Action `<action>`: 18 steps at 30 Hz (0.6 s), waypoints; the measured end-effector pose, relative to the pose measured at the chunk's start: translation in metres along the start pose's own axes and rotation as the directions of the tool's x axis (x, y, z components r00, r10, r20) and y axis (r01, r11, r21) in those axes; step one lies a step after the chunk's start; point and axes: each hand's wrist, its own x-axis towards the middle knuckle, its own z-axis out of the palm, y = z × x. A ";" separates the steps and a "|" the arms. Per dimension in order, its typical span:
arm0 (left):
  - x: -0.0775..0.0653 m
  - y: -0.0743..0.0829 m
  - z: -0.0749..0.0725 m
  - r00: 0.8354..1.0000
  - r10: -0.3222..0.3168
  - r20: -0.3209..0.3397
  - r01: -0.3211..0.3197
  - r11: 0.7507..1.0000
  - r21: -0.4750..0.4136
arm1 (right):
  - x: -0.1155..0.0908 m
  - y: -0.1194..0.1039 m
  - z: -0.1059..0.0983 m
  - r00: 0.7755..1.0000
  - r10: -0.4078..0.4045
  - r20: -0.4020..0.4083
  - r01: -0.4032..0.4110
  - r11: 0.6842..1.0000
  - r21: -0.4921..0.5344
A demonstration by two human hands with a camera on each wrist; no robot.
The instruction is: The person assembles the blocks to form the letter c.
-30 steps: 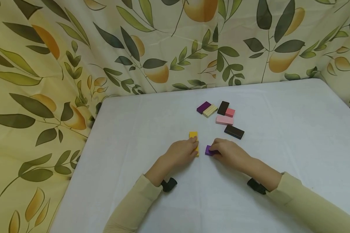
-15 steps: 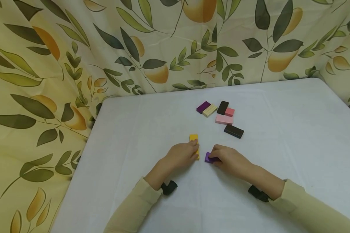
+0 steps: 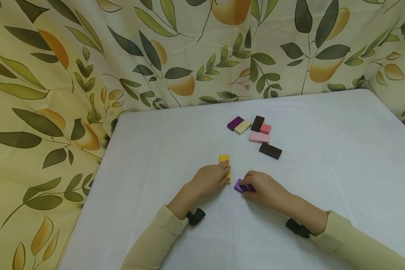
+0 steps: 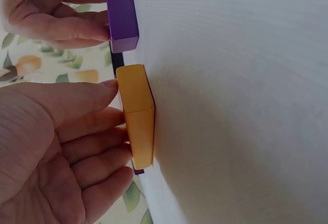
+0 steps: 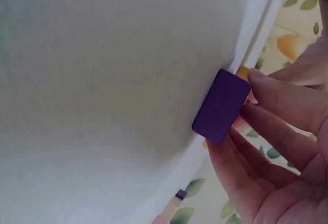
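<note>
My left hand (image 3: 210, 178) rests its fingertips on a yellow block (image 3: 224, 159) lying flat on the white table. In the left wrist view, the fingers (image 4: 97, 144) lie fairly straight against the top of the yellow block (image 4: 139, 116). Just to the right, my right hand (image 3: 264, 187) pinches a purple block (image 3: 239, 185) between thumb and fingers, its far end partly covered. The right wrist view shows the end face of this purple block (image 5: 222, 106). A small gap separates the two blocks, the purple one slightly tilted toward the yellow one's near end.
Beyond the hands lie a dark purple block (image 3: 235, 122), a cream block (image 3: 243, 127), a dark brown block (image 3: 258, 123), a coral block (image 3: 265, 129), a pink block (image 3: 259, 137) and another dark brown block (image 3: 270, 150). A patterned curtain (image 3: 189, 56) hangs behind the white table (image 3: 155, 150).
My right hand has drawn the purple block toward me and slightly left, turning it a little. The left hand stays on the yellow block, which has barely shifted.
</note>
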 end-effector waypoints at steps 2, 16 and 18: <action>0.000 0.000 0.000 1.000 0.001 -0.003 -0.001 1.000 -0.001 | 0.000 0.000 0.001 1.000 -0.001 0.002 0.001 1.000 0.006; 0.000 0.000 0.001 1.000 -0.003 -0.008 0.003 1.000 0.015 | 0.001 -0.008 0.005 0.999 -0.017 0.036 0.016 1.000 0.027; 0.000 0.000 0.001 1.000 -0.008 -0.003 0.008 1.000 0.004 | 0.001 -0.009 0.005 0.999 -0.024 0.035 0.023 0.999 0.034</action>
